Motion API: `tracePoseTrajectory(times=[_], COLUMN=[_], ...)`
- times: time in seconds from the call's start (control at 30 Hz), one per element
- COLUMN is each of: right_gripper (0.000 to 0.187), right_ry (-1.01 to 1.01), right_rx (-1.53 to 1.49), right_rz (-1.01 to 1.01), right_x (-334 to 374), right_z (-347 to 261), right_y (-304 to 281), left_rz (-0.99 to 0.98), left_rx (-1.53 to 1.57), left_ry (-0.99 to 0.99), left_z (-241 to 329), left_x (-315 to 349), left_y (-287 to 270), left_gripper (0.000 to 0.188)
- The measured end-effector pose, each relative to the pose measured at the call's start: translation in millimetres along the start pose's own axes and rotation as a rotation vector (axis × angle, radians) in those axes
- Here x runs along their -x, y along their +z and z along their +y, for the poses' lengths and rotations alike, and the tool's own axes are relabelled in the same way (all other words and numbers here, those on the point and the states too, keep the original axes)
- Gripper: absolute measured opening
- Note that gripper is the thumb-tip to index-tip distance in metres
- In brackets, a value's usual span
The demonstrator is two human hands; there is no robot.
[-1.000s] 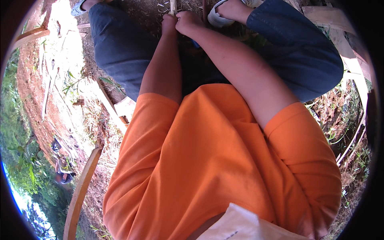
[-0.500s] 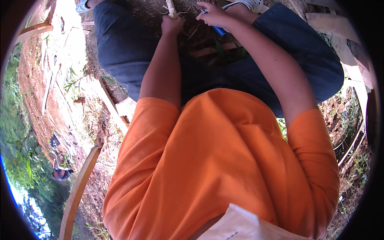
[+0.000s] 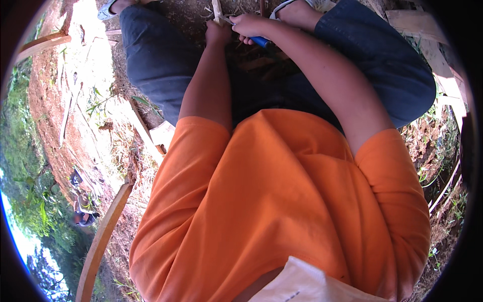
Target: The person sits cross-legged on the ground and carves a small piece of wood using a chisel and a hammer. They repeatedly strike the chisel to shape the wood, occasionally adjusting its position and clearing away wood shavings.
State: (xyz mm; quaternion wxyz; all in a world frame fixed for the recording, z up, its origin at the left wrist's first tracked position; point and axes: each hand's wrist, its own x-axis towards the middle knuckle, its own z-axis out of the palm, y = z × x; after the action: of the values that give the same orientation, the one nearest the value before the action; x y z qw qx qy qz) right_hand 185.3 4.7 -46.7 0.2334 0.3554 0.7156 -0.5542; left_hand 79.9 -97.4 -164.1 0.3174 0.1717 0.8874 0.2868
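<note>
Pale wood shows at the top of the view as a narrow stick [image 3: 217, 9], its near end closed in my left hand [image 3: 217, 33]. My right hand [image 3: 250, 26] is wrapped round the blue handle [image 3: 260, 42] of a knife. A short stretch of its thin, light blade [image 3: 226, 20] reaches leftward to the stick, just above my left fingers. Whether the edge bites into the wood is too small to tell. Both hands are close together between my spread legs, and the stick's far end lies beyond the picture's top edge.
Wood shavings lie on the dark soil between my feet. Long boards [image 3: 416, 25] are at the upper right. A curved-looking timber [image 3: 103, 236] stands at the lower left. Another person [image 3: 85, 211] is far off at the left, near green plants.
My right hand has moved left with the knife, bringing the blade from apart to beside the stick. My left hand keeps its hold, nearly in the same place.
</note>
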Motion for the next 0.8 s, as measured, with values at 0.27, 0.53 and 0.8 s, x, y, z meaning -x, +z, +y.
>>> tracePoseTrajectory(times=[0.27, 0.53, 0.8], right_gripper=[0.058, 0.052, 0.048], right_ry=[0.009, 0.028, -0.23], right_rx=[0.017, -0.014, -0.181], right_rz=[0.13, 0.327, 0.586], right_x=[-5.1, -20.0, -35.8], right_z=[-0.6, -6.1, -39.7], right_y=[19.7, 41.8, -109.3], left_rz=[-0.009, -0.034, 0.049], left_rx=[0.014, 0.001, 0.034], left_ry=[0.075, -0.003, 0.032], left_z=[-0.6, -0.6, 8.0], left_x=[3.3, 0.7, 22.5], left_y=[7.4, -3.9, -8.7], left_gripper=[0.066, 0.068, 0.055])
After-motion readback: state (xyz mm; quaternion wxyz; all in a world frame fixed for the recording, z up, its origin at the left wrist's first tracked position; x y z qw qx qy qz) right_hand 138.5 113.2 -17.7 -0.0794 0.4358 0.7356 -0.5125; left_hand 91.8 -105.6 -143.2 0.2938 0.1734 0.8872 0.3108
